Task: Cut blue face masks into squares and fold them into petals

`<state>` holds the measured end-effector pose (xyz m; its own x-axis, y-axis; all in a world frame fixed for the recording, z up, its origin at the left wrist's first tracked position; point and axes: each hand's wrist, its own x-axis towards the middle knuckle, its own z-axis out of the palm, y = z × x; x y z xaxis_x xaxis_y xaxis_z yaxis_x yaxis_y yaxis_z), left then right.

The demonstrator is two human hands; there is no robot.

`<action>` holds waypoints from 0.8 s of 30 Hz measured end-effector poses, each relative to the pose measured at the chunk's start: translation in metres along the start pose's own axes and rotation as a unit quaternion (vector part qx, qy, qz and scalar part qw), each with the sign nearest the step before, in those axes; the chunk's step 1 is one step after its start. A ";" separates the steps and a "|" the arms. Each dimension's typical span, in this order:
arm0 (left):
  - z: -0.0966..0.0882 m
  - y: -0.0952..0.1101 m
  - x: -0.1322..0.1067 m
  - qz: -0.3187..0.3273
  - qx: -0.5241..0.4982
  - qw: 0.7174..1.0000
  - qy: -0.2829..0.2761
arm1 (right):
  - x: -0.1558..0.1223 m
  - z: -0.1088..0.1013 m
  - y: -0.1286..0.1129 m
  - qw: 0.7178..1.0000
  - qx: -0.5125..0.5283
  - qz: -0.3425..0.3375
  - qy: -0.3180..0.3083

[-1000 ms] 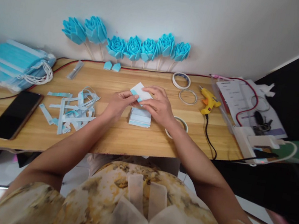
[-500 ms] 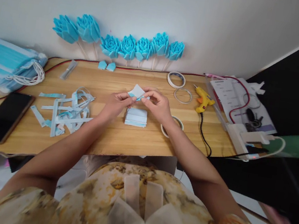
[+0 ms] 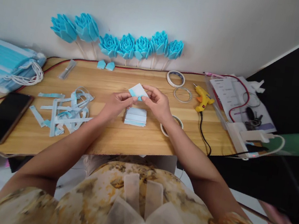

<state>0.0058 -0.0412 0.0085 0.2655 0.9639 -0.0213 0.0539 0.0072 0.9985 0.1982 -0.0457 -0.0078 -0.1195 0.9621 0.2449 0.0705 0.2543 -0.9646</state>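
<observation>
Between my two hands is a small piece of mask fabric (image 3: 138, 90), white on its upper face with a blue strip folded along its lower edge. My left hand (image 3: 117, 103) pinches its lower left corner between thumb and finger. On the other side, my right hand (image 3: 157, 104) grips the right edge, the thumb pressing on the blue fold. Just below the fingers, a stack of cut fabric pieces (image 3: 136, 117) lies on the wooden table (image 3: 104, 141). Left of my left hand is a tangled heap of trimmed mask strips (image 3: 65, 111).
Blue fabric flowers (image 3: 126, 46) on sticks lean against the wall. Two folded blue petals (image 3: 106, 65) lie below them. Tape rolls (image 3: 175, 79) and a yellow glue gun (image 3: 203, 99) are on the right, beside a power strip (image 3: 240, 140). Face masks (image 3: 3, 60) and a phone (image 3: 3, 118) are left.
The fabric piece has flattened and turned, its white face spread wider and the blue fold along its lower edge showing more clearly. Both hands keep their hold, with fingers slightly shifted.
</observation>
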 end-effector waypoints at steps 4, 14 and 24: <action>-0.001 -0.001 0.001 0.005 0.004 1.000 -0.005 | 0.000 0.001 -0.002 1.000 0.025 0.001 -0.010; 0.002 -0.003 0.001 -0.008 -0.093 0.995 0.023 | 0.000 0.003 0.007 0.997 0.045 0.022 -0.052; -0.001 -0.004 0.003 0.010 -0.055 0.998 0.014 | 0.000 0.002 0.007 0.997 0.042 0.036 -0.056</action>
<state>0.0057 -0.0382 0.0048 0.2381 0.9713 -0.0008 -0.0577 0.0150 0.9982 0.1964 -0.0443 -0.0149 -0.2265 0.9597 0.1664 -0.0005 0.1707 -0.9853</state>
